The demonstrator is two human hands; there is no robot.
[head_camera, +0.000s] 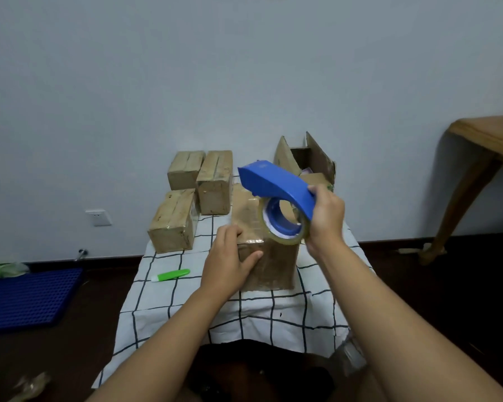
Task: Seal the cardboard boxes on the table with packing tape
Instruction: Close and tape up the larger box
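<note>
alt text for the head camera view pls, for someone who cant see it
A person's right hand holds a blue tape dispenser above a cardboard box while the left hand presses on the box's near top edge. Three taped boxes sit at back left on the checked tablecloth.

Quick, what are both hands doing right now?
Left hand: open, fingers pressing on the front box.
Right hand: closed around the blue tape dispenser, held over that box.
</note>
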